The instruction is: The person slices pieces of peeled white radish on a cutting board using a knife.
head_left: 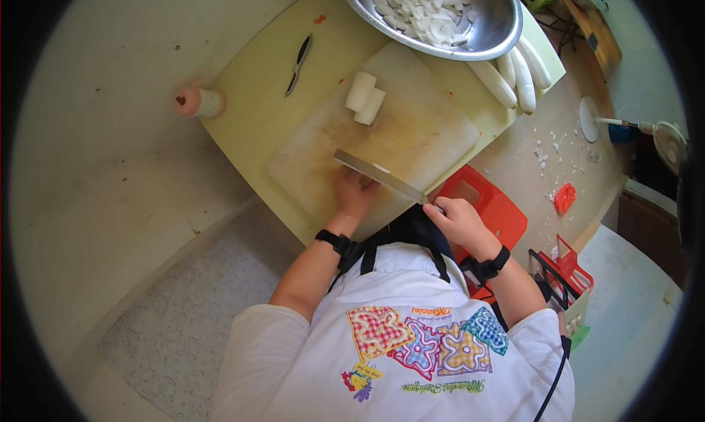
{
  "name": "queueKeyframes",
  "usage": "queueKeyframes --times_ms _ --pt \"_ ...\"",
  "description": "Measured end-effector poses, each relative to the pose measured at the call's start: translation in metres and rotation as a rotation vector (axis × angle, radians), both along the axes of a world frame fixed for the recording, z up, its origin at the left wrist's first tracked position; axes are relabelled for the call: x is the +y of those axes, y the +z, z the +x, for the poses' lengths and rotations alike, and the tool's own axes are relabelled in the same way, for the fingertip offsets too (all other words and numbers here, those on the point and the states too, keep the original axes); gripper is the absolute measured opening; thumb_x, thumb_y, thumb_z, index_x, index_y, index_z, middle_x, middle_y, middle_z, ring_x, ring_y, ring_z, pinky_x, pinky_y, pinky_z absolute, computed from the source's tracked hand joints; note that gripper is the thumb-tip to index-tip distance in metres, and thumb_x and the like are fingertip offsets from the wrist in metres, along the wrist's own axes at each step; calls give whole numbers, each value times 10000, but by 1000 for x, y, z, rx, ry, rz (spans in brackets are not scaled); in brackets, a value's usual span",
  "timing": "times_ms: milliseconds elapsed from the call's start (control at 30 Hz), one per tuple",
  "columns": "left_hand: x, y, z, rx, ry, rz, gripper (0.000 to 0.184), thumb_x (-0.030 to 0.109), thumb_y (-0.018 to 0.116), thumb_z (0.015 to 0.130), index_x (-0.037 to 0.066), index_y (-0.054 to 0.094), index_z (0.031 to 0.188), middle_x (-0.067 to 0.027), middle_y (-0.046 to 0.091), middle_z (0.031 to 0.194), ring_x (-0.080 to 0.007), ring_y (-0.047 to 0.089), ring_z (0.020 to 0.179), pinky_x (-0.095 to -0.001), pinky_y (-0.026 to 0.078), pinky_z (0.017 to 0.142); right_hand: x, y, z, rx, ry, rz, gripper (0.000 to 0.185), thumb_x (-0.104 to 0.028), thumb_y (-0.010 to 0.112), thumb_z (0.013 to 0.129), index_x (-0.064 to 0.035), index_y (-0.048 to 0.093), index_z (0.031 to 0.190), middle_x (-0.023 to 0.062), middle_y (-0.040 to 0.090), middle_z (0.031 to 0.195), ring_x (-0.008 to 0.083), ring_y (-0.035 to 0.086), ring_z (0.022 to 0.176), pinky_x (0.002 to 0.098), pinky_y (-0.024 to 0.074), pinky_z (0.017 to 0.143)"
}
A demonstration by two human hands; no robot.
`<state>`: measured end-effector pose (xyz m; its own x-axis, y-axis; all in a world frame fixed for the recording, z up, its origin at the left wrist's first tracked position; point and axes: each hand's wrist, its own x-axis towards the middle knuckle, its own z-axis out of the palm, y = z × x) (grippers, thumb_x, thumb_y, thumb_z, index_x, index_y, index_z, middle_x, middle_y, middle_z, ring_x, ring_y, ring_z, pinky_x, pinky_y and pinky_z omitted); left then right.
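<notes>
My right hand point(459, 220) is closed around the handle of a knife point(389, 179). Its wide blade slants up and left over the white cutting board point(433, 121). Behind the blade, my left hand point(355, 194) has its fingers curled close against the metal, and the blade hides what they grip. A small white slice point(380, 168) shows at the blade's far edge. Further up the board lie two short pieces of peeled white radish point(360, 91), side by side.
A steel bowl point(503, 44) of white slices point(426, 11) stands at the table's far side. Several long peeled radishes point(523, 80) lie beside it. A peeler point(298, 63) and a pink-capped bottle point(200, 102) are at left. A red stool point(488, 202) stands right of the table.
</notes>
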<state>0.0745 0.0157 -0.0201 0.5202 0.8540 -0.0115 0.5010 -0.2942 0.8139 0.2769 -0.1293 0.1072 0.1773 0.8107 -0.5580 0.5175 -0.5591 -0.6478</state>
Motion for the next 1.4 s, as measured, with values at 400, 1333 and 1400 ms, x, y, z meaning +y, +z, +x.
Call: queueKeyframes --times_ms 400,1333,1400 --pt "-1 3 5 -34 40 63 211 174 760 686 100 703 874 -79 658 777 -294 614 757 -427 464 722 8 1 0 43 28 -44 491 -393 526 970 42 594 752 236 556 623 370 538 566 439 422 556" --pt "0 16 6 -144 72 17 90 54 735 705 82 715 788 -94 696 782 -266 662 726 -353 531 681 34 -20 -9 57 -10 -66 614 -491 472 973 75 637 797 293 592 709 445 581 696 467 467 664" --pt "-1 16 5 -130 69 17 91 50 731 708 77 715 793 -98 696 785 -268 664 737 -353 532 683 33 -23 -7 79 -36 -59 619 -501 476 968 74 641 810 290 599 720 439 589 703 463 470 669"
